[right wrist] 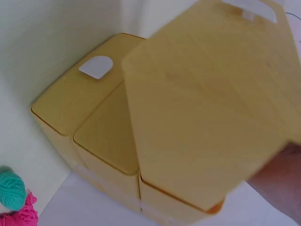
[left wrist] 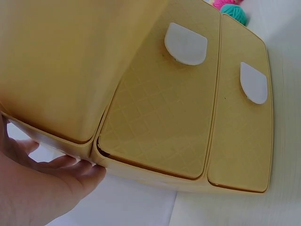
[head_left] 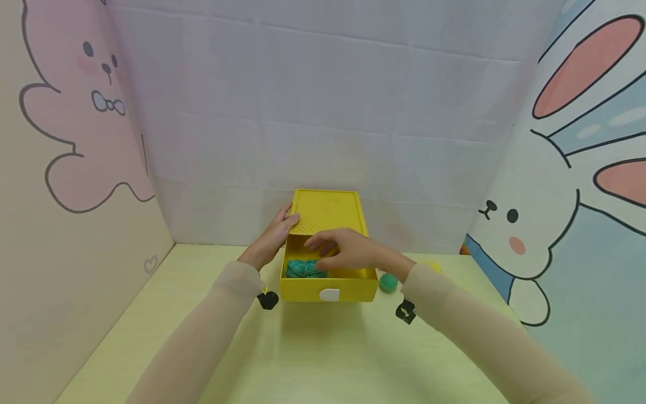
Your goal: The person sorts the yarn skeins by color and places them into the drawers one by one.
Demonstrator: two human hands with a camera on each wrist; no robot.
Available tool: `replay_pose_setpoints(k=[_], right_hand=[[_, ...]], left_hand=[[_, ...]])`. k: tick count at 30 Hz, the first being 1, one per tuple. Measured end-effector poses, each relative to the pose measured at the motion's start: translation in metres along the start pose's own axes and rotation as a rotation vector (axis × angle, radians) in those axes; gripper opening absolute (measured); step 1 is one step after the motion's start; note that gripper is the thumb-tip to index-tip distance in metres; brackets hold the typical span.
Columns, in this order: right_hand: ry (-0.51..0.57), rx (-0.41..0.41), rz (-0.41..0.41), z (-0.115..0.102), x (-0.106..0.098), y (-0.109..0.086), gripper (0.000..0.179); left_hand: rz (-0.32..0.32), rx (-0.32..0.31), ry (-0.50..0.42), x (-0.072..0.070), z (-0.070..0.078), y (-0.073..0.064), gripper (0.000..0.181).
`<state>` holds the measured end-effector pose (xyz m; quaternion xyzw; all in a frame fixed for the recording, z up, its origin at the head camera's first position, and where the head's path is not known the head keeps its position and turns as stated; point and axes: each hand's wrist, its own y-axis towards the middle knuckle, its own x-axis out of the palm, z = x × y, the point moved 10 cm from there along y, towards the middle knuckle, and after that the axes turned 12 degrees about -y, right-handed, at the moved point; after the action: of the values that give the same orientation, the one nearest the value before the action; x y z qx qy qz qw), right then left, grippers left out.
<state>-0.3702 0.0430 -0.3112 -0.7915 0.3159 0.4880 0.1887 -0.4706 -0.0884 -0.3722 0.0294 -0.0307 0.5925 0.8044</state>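
A yellow drawer cabinet stands against the back wall, its top drawer pulled out. Inside that drawer, at the left, lies a skein of teal yarn. My left hand rests on the cabinet's left side, thumb over the top edge; in the left wrist view its fingers lie against the side. Over the drawer is my right hand, fingers loosely bent and thumb overlapping the skein's right end. The right wrist view catches only part of this hand behind the raised drawer.
Two lower drawers with white pulls are closed. Beside the cabinet's right side sit a teal yarn ball and pink yarn. Something yellow shows behind the right forearm. Cartoon-printed walls flank the table.
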Motion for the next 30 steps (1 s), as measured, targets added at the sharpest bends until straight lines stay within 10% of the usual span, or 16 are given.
replay_pose_setpoints(k=[14, 30], right_hand=[[0.051, 0.123, 0.105, 0.045, -0.052, -0.063, 0.045], [0.019, 0.233, 0.127, 0.128, -0.043, -0.1, 0.047]], left_hand=[[-0.006, 0.012, -0.005, 0.001, 0.001, -0.001, 0.07], [0.009, 0.004, -0.002, 0.002, 0.002, -0.003, 0.071]])
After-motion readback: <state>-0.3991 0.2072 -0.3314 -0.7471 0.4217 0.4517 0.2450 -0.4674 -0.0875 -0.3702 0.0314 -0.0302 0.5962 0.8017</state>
